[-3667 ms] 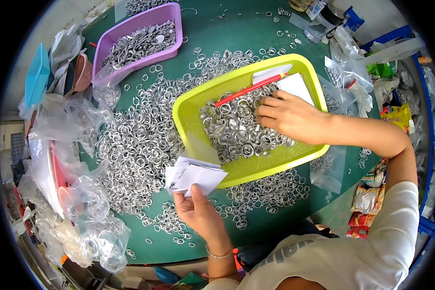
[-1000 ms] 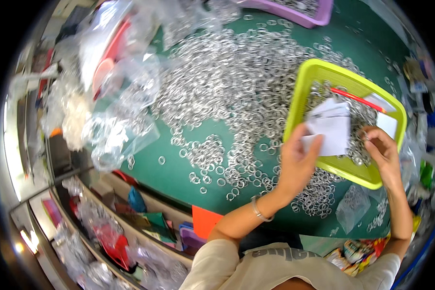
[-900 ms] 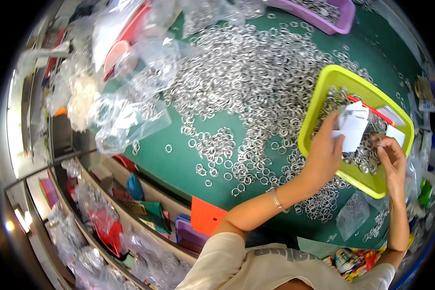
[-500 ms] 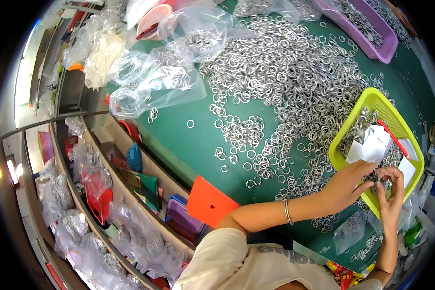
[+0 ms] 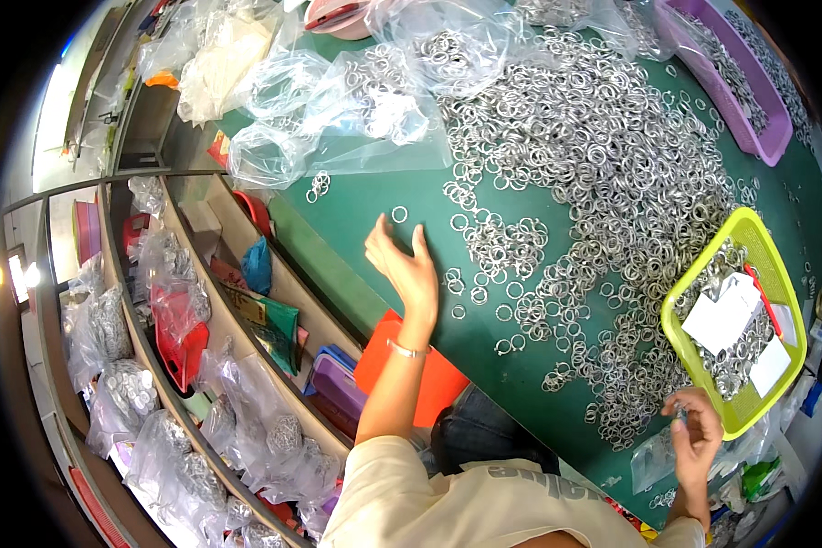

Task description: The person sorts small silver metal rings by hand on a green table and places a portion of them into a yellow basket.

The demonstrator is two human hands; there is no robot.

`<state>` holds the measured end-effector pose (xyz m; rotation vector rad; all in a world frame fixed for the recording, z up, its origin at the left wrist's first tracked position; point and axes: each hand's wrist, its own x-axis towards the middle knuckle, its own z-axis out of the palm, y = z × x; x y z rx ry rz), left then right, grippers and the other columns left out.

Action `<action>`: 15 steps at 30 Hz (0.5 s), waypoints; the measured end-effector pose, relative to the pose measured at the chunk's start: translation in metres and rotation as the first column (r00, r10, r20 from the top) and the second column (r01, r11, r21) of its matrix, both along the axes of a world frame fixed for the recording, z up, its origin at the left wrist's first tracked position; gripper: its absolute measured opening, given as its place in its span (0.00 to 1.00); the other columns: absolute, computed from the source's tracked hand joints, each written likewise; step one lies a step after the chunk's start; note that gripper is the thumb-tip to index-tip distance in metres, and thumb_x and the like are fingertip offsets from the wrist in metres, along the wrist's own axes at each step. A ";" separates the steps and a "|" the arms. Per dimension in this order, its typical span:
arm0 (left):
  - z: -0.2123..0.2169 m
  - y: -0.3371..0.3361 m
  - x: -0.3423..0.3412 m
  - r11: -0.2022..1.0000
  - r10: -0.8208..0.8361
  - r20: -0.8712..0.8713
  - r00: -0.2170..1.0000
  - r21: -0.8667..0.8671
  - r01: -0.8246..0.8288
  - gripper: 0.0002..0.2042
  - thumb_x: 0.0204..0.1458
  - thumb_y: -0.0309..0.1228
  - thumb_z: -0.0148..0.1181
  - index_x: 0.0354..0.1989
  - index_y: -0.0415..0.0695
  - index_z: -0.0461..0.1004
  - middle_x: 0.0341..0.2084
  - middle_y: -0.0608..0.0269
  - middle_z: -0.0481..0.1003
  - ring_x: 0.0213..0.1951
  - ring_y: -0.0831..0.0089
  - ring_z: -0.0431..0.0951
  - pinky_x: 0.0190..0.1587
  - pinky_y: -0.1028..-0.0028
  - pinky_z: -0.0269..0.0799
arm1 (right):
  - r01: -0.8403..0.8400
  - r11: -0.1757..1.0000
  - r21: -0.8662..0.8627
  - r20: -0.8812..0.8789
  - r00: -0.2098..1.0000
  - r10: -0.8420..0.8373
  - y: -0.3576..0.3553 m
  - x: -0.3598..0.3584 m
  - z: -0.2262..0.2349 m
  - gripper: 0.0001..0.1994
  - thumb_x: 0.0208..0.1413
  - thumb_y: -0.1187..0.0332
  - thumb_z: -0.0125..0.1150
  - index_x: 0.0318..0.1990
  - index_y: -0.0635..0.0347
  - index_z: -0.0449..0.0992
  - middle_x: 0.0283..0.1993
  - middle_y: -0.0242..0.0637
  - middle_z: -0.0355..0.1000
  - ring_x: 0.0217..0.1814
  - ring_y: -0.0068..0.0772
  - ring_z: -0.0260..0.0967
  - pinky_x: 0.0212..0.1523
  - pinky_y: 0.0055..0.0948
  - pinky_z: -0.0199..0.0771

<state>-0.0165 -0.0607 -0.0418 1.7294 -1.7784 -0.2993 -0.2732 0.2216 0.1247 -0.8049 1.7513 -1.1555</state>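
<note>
My left hand (image 5: 405,271) reaches over the green table, thumb and fingers apart, with nothing in it. Just beyond its fingertips lies a single silver metal ring (image 5: 399,215). At the lower right, my right hand (image 5: 696,433) is closed with a small grey metal piece (image 5: 680,413) at its fingertips, too small to make out exactly. This hand is beside the near corner of a yellow-green plastic basket (image 5: 674,333). Inside the basket are metal rings, white paper slips (image 5: 723,313) and a red pen-like stick (image 5: 764,300).
A big heap of silver rings (image 5: 603,146) covers the table's middle and far side. Clear plastic bags (image 5: 338,114) lie at the far left, and a purple basket (image 5: 763,137) of metal parts at the far right. An orange-red sheet (image 5: 443,384) rests at the near edge, beside compartments holding bagged parts.
My hands have parted. The left one swung from the yellow-green basket across to the lone ring at the left and opened. My right hand drew back nearer me. The whole view shifted.
</note>
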 end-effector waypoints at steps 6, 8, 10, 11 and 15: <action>-0.001 -0.024 0.013 0.991 -0.014 -0.116 0.993 0.131 0.030 0.14 0.48 0.24 0.60 0.44 0.38 0.72 0.37 0.57 0.69 0.39 0.68 0.68 0.45 0.71 0.64 | 0.090 0.993 -0.075 0.329 0.942 -0.061 -0.044 0.043 -0.025 0.15 0.52 0.79 0.50 0.48 0.71 0.67 0.38 0.44 0.69 0.37 0.31 0.66 0.40 0.29 0.66; 0.011 -0.014 0.010 0.975 -0.007 -0.580 0.815 0.177 0.134 0.13 0.49 0.25 0.60 0.44 0.37 0.72 0.36 0.60 0.71 0.34 0.73 0.69 0.39 0.74 0.65 | 0.119 0.987 -0.110 0.497 0.866 -0.049 -0.075 0.055 -0.035 0.15 0.54 0.77 0.50 0.50 0.70 0.67 0.39 0.43 0.69 0.38 0.31 0.66 0.41 0.29 0.66; 0.044 0.002 -0.003 0.889 0.075 -0.899 0.432 0.256 0.379 0.13 0.52 0.24 0.58 0.46 0.36 0.71 0.36 0.62 0.72 0.32 0.79 0.69 0.35 0.78 0.66 | 0.171 0.977 -0.126 0.641 0.766 -0.051 -0.109 0.065 -0.043 0.15 0.56 0.75 0.50 0.51 0.68 0.67 0.41 0.42 0.70 0.39 0.29 0.67 0.42 0.29 0.67; 0.059 0.012 -0.008 0.845 0.125 -0.957 0.261 0.241 0.477 0.14 0.52 0.23 0.57 0.47 0.35 0.70 0.35 0.60 0.72 0.33 0.77 0.70 0.37 0.78 0.67 | 0.176 0.976 -0.130 0.681 0.731 -0.042 -0.125 0.071 -0.045 0.14 0.57 0.74 0.50 0.51 0.68 0.67 0.42 0.41 0.70 0.40 0.28 0.67 0.43 0.28 0.67; 0.091 0.041 -0.026 0.722 0.162 -0.986 -0.029 0.098 0.685 0.15 0.48 0.19 0.58 0.46 0.34 0.71 0.38 0.57 0.72 0.38 0.71 0.73 0.41 0.74 0.70 | 0.106 0.983 -0.148 0.719 0.694 0.034 -0.168 0.085 -0.044 0.14 0.57 0.76 0.50 0.51 0.67 0.66 0.45 0.40 0.70 0.44 0.26 0.68 0.47 0.27 0.68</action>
